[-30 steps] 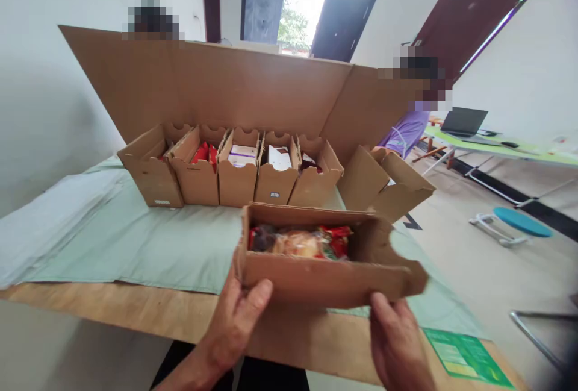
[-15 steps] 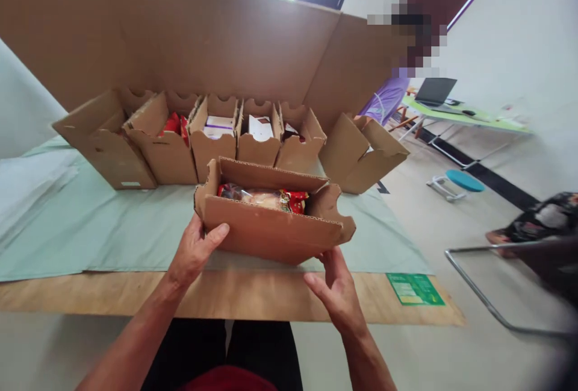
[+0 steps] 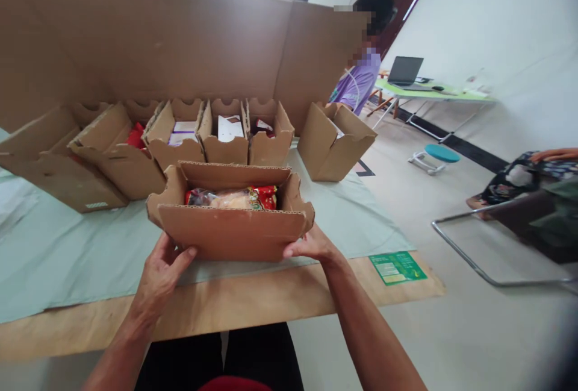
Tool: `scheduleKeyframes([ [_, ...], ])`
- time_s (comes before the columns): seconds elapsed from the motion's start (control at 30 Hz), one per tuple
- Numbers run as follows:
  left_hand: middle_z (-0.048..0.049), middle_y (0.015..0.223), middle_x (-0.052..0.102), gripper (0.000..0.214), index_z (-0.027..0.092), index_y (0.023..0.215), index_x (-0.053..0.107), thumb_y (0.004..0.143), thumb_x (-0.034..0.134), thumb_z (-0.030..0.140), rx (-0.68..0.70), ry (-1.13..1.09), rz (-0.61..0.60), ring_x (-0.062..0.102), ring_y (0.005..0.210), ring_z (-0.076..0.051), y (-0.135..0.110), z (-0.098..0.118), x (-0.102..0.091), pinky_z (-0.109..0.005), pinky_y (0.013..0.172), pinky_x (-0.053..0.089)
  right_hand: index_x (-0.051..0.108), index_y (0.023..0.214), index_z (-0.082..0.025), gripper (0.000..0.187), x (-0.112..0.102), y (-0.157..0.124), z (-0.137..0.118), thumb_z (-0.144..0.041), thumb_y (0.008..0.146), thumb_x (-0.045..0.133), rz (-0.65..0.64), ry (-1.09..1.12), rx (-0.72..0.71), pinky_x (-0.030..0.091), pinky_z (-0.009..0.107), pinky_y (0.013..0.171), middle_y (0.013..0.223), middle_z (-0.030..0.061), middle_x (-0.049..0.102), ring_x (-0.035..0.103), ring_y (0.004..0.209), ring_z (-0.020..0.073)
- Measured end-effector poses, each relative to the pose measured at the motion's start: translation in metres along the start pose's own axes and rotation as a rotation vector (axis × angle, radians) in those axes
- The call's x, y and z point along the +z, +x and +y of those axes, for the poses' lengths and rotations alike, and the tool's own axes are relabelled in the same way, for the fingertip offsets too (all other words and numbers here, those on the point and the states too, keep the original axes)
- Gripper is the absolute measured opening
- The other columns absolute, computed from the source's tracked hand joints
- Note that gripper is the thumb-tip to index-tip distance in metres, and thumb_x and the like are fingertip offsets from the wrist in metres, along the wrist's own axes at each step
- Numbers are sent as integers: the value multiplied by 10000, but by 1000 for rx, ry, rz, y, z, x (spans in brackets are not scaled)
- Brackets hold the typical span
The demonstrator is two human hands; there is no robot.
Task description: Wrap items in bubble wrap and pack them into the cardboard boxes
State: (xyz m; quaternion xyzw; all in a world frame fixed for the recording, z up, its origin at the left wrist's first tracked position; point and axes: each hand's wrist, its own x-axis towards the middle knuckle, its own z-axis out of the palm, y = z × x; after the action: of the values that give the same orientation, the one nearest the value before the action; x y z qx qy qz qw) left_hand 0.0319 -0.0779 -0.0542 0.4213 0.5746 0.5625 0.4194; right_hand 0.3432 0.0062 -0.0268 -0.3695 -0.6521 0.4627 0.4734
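Note:
An open cardboard box (image 3: 235, 231) stands in front of me on the pale green cloth. Inside it lies a clear and red plastic food packet (image 3: 235, 198). My left hand (image 3: 160, 270) grips the box's lower left end, its thumb on the front face and the other fingers partly hidden behind. At the lower right corner my right hand (image 3: 311, 245) holds it too, thumb along the front, remaining fingers out of sight behind the box.
Behind stands a row of several cardboard boxes (image 3: 180, 153) with packets inside, backed by a tall cardboard panel (image 3: 189, 47). One box (image 3: 332, 150) sits apart at right. A green card (image 3: 397, 267) lies on the wooden table edge (image 3: 271, 294). A person in purple (image 3: 359, 87) is beyond.
The box in my hands has turned so its front faces me more squarely. My right thumb has come onto its front face. The whole view has shifted rightward.

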Motion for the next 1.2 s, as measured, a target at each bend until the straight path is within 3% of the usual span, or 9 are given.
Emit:
scheduleKeyframes([
  [0.1, -105, 1216, 757, 634, 193, 1224, 668, 721, 864, 526, -44, -1, -18, 670, 1207, -310, 1, 2, 1, -401, 1024, 548, 344, 1636, -306, 1346, 0, -22, -9, -590, 493, 997, -20, -63, -42, 316, 546, 1266, 1664, 104, 408, 378, 1530, 390],
  [0.2, -131, 1264, 749, 641, 172, 1220, 670, 721, 865, 524, -41, -4, -175, 663, 1235, -332, 4, 15, 18, -429, 1042, 542, 302, 1650, -298, 1286, -10, -65, -15, -510, 582, 986, 164, -157, -73, 366, 556, 1242, 1683, 103, 370, 377, 1529, 393],
  [0.33, -141, 1405, 681, 593, 180, 1318, 647, 822, 787, 473, 124, 15, -462, 645, 1276, -326, 24, 37, 73, -459, 1098, 504, 282, 1644, -293, 1226, -24, -120, -21, -477, 640, 960, 547, -246, -72, 433, 632, 1170, 1656, 125, 393, 442, 1474, 407],
  [0.43, -148, 1492, 616, 675, 205, 1455, 560, 855, 733, 461, 262, 34, -510, 595, 1355, -322, 42, 35, 118, -484, 1133, 474, 244, 1648, -296, 1182, -29, -133, -24, -457, 696, 925, 749, -263, -47, 451, 624, 1141, 1637, 142, 397, 466, 1447, 391],
  [0.57, -191, 1547, 551, 753, 181, 1538, 459, 869, 673, 451, 316, 224, -418, 538, 1420, -338, 52, 0, 148, -543, 1149, 452, 258, 1633, -253, 1168, -40, -117, -22, -478, 691, 910, 900, -354, -57, 448, 566, 1128, 1597, 180, 416, 481, 1421, 378],
  [0.73, -194, 1476, 618, 568, 143, 1427, 584, 886, 601, 316, 484, 581, -438, 572, 1377, -329, 48, -42, 144, -557, 1157, 443, 267, 1612, -271, 1116, -52, -80, -7, -572, 714, 857, 969, -517, -79, 527, 505, 1000, 1519, 171, 488, 537, 1347, 351],
  [0.93, -154, 1333, 722, 376, 178, 1176, 748, 824, 623, 224, 554, 657, -487, 606, 1329, -350, 47, -44, 146, -578, 1151, 439, 238, 1610, -223, 1079, -36, -39, 9, -554, 763, 819, 1014, -632, -152, 546, 506, 1010, 1538, 203, 430, 494, 1393, 359],
  [1.2, -157, 1349, 706, 327, 185, 1112, 769, 822, 620, 192, 592, 720, -513, 588, 1344, -354, 44, -40, 145, -582, 1154, 434, 186, 1606, -146, 1094, -24, 22, 30, -608, 799, 762, 1096, -941, -211, 371, 675, 1153, 1512, 277, 416, 410, 1436, 443],
])
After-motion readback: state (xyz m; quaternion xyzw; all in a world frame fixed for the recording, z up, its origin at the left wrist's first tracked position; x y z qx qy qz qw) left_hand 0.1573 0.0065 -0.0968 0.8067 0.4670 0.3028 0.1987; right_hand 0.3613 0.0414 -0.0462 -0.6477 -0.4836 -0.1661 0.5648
